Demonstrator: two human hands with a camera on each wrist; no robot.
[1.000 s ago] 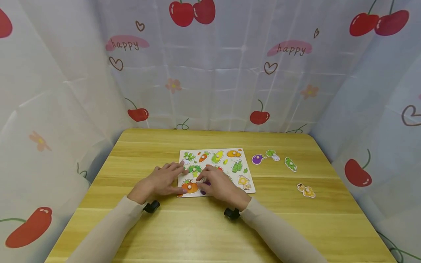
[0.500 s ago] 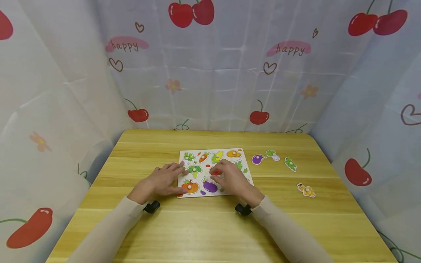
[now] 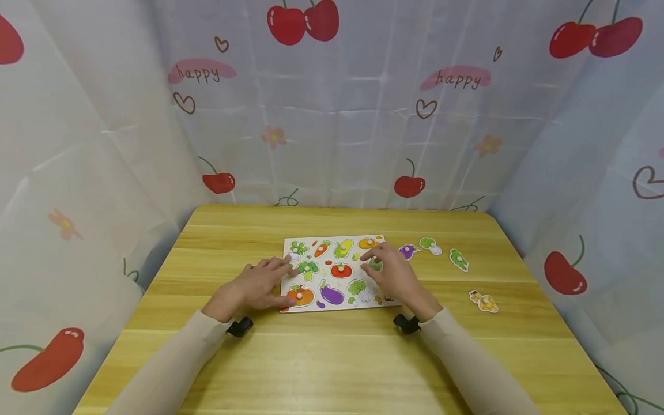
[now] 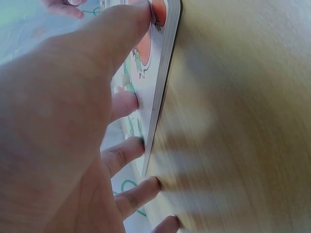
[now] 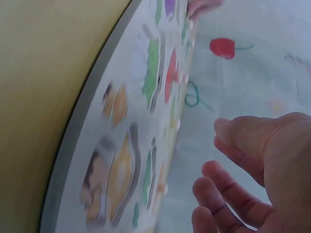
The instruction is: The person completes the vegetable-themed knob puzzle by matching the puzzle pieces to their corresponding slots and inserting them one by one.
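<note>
A white knobbed vegetable puzzle board [image 3: 324, 278] lies flat on the table. My left hand [image 3: 256, 283] rests spread on its left edge; in the left wrist view the thumb [image 4: 124, 29] lies along the printed face. Above the board's right side hovers my right hand [image 3: 398, 275], thumb and fingers apart with nothing between them, as the right wrist view shows. A tomato piece [image 3: 341, 271], a pumpkin piece [image 3: 300, 297] and a broccoli piece [image 3: 308, 270] sit in the board with white knobs. The eggplant picture [image 3: 331, 293] and bok choy picture [image 3: 360, 290] show no knob.
Loose on the table right of the board lie an eggplant piece [image 3: 407, 252], a bok choy piece [image 3: 430, 246], a green pea-pod-like piece [image 3: 459, 260] and a yellow mushroom piece [image 3: 485, 301]. A cherry-print curtain [image 3: 332, 127] encloses the wooden table [image 3: 311, 363].
My right hand has moved rightward across the board, from the eggplant picture past the tomato to the right side, uncovering both. The left hand has stayed in place.
</note>
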